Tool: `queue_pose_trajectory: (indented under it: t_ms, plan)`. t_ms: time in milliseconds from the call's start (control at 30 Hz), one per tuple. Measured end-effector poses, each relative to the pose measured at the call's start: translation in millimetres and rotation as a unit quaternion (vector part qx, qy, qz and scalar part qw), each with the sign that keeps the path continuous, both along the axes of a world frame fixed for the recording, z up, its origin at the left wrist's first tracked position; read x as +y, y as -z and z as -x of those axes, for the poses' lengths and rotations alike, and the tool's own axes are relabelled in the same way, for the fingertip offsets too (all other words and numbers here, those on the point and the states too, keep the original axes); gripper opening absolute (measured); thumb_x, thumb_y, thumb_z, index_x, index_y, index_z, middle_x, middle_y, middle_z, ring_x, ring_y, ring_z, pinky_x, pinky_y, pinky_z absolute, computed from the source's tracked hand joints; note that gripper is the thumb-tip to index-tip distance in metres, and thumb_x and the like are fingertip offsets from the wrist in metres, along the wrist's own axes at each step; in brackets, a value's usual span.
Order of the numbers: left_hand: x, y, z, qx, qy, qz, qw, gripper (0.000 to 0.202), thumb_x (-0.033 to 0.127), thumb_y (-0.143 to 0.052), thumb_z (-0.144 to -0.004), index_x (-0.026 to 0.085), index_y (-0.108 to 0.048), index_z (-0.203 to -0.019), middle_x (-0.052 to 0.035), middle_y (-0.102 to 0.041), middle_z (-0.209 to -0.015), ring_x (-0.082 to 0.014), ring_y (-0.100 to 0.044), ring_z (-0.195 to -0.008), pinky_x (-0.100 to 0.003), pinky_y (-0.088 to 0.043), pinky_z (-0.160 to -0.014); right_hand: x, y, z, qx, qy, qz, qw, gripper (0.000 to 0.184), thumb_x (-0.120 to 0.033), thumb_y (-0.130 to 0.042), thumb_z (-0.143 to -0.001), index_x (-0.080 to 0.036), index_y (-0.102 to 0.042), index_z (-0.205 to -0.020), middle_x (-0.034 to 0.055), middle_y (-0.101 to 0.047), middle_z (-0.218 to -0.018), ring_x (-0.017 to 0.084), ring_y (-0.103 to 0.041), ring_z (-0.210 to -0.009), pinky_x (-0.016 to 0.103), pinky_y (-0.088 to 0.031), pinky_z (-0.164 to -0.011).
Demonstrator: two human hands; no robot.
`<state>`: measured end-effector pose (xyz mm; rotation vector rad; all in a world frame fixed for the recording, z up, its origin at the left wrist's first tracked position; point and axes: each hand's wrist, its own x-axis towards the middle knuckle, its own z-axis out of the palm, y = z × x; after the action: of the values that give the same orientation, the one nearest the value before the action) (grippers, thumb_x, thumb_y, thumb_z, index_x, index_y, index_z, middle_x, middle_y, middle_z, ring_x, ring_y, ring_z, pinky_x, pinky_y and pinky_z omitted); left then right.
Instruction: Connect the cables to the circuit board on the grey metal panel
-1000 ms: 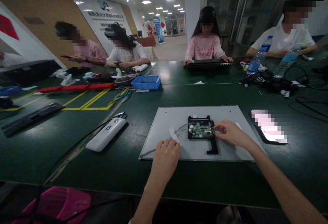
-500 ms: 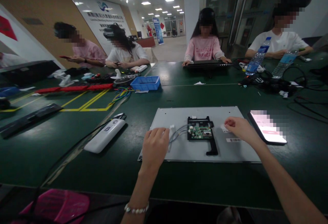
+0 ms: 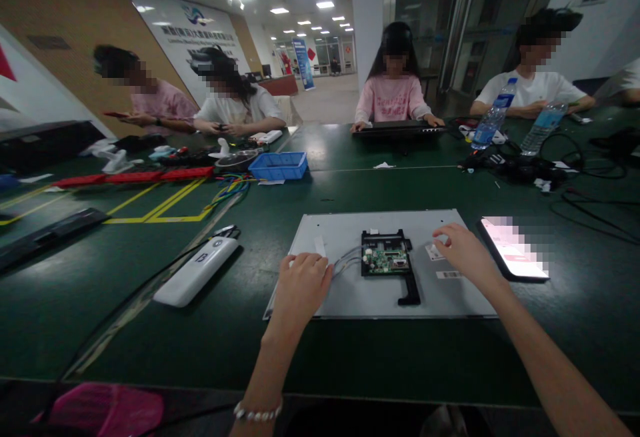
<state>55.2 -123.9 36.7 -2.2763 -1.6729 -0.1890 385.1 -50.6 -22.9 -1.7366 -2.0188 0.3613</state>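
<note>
A grey metal panel (image 3: 350, 297) lies flat on the green table in front of me. A small green circuit board (image 3: 386, 260) in a black frame sits on its middle, with thin wires running off to the left. My left hand (image 3: 300, 284) rests on the panel's left edge, fingers curled under, next to a strip of white tape (image 3: 320, 246). My right hand (image 3: 463, 250) lies on the panel's right side with its fingertips on a small white label (image 3: 434, 252). A second label (image 3: 449, 275) lies just below it.
A lit phone (image 3: 513, 257) lies right of the panel. A white power bank (image 3: 197, 278) with a cable lies to the left. Further back are a blue bin (image 3: 278, 165), coloured wires, red strips, water bottles (image 3: 493, 122) and tangled black cables. Several people sit around the table.
My right hand left the circuit board and moved right onto the label. My left hand slid left to the panel's edge, uncovering the tape strip.
</note>
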Motion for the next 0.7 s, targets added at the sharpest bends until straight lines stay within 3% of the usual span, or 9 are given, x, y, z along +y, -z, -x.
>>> queue_pose_trajectory:
  t_ms: [133, 233, 467, 700]
  plan:
    - [13.6, -11.8, -26.6, -0.015, 0.051, 0.004, 0.999, 0.021, 0.023, -0.041, -0.091, 0.02, -0.061, -0.099, -0.0049, -0.065, -0.095, -0.0217, -0.057, -0.093, -0.038, -0.036, -0.083, 0.0, 3.6, 5.5, 0.018, -0.019, -0.004, 1.0, 0.023, -0.027, -0.048, -0.083, -0.018, -0.063, -0.097, 0.0062, -0.059, -0.102, 0.014, -0.059, -0.069, 0.028, -0.042, -0.071]
    - [36.2, -12.4, -49.5, -0.007, 0.088, 0.019, 0.996, 0.019, 0.021, -0.043, -0.09, 0.018, -0.061, -0.094, -0.0048, -0.065, -0.09, -0.021, -0.057, -0.089, -0.034, -0.038, -0.077, 0.2, 5.7, 7.6, 0.026, -0.03, 0.004, 0.999, 0.023, -0.027, -0.047, -0.083, -0.018, -0.063, -0.097, 0.0064, -0.06, -0.101, 0.014, -0.059, -0.07, 0.028, -0.042, -0.071]
    - [91.0, 13.0, -78.8, 0.036, 0.099, 0.058, 0.993, 0.013, 0.016, -0.05, -0.086, 0.014, -0.063, -0.085, -0.0088, -0.065, -0.089, -0.0224, -0.058, -0.088, -0.033, -0.038, -0.074, 1.7, 6.1, 7.6, 0.031, -0.029, 0.007, 0.999, 0.022, -0.028, -0.046, -0.084, -0.019, -0.063, -0.095, 0.0067, -0.061, -0.099, 0.014, -0.058, -0.071, 0.028, -0.042, -0.072]
    - [108.3, 20.8, -78.0, 0.038, 0.112, 0.066, 0.991, 0.018, 0.009, -0.049, -0.084, 0.013, -0.065, -0.077, -0.0106, -0.066, -0.083, -0.0223, -0.061, -0.082, -0.034, -0.038, -0.072, 2.4, 3.3, 6.8, 0.028, -0.025, 0.005, 0.999, 0.022, -0.026, -0.046, -0.083, -0.019, -0.064, -0.095, 0.0071, -0.063, -0.096, 0.016, -0.059, -0.074, 0.029, -0.042, -0.072]
